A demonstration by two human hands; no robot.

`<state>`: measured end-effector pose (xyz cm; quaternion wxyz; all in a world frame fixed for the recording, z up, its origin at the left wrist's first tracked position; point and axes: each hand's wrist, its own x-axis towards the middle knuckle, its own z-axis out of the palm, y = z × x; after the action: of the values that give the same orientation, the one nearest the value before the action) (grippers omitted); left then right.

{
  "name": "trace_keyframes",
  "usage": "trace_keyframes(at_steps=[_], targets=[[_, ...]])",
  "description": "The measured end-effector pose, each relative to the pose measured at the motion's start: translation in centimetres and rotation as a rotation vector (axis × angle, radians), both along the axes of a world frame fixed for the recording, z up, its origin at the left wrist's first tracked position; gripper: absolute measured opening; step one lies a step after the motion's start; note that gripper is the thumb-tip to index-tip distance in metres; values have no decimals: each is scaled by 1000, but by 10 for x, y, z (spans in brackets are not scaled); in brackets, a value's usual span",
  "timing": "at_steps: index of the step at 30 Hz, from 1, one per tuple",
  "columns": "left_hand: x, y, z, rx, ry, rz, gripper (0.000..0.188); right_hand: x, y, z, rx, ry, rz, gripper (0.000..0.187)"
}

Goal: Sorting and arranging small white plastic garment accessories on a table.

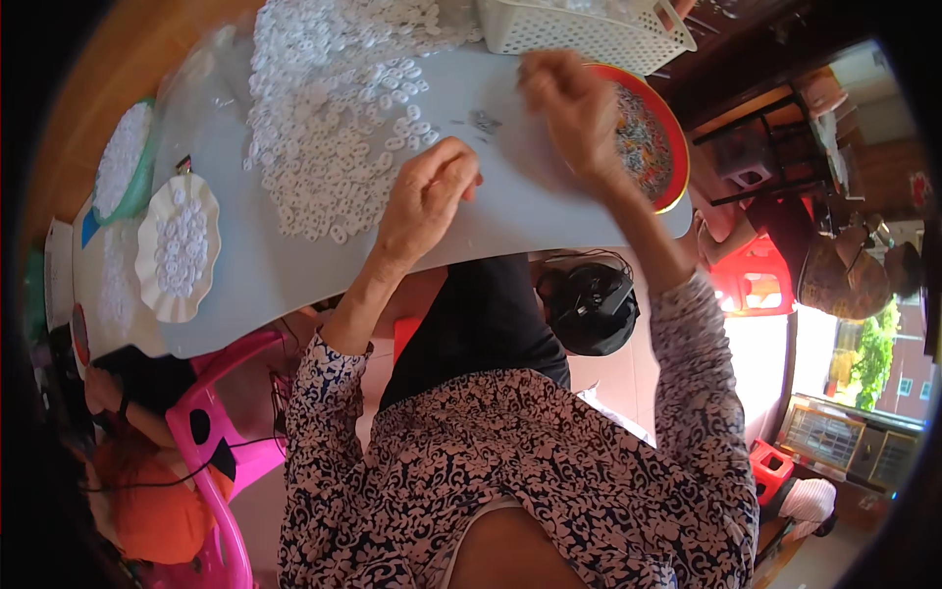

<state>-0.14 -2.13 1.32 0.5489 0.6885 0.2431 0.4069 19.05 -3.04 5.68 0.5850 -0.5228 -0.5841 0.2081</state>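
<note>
The left hand (432,191) curls, thumb and fingers drawn together, over the pale grey table (255,285), just beside loose white oval pieces (329,137); I cannot tell whether it pinches anything. The blurred right hand (571,108), grip unclear, is beside the round red yellow-rimmed tray (679,147) of small greyish bits (643,147); a small grey cluster (484,122) lies between the hands

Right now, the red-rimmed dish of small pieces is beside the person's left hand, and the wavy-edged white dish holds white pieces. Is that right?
Not quite: the head view shows the red-rimmed dish of small pieces beside the person's right hand, not the left. The wavy-edged white dish does hold white pieces.
</note>
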Motion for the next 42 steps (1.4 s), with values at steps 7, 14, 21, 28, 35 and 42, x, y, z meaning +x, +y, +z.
trace_keyframes(at_steps=[7, 14, 21, 28, 35, 42], targets=[[-4, -14, -4, -51, -77, -29, 23, 104, 104, 35, 387, -721, -347, 8], [-11, -15, -11, -91, -69, 17, 24, -5, 96, -19, 208, -716, 151, 15], [-4, -19, -10, -58, -32, 33, 25, -16, 115, -42, -38, -848, 209, 19], [0, -18, -6, -45, -31, 30, 25, -22, 119, -41, -245, -907, 190, 17], [-5, -12, -12, -38, -52, 124, 23, -23, 82, -25, -440, -428, 333, 20], [-10, -4, 2, -21, 72, 385, 21, -21, 37, -12, -514, -307, 554, 18]])
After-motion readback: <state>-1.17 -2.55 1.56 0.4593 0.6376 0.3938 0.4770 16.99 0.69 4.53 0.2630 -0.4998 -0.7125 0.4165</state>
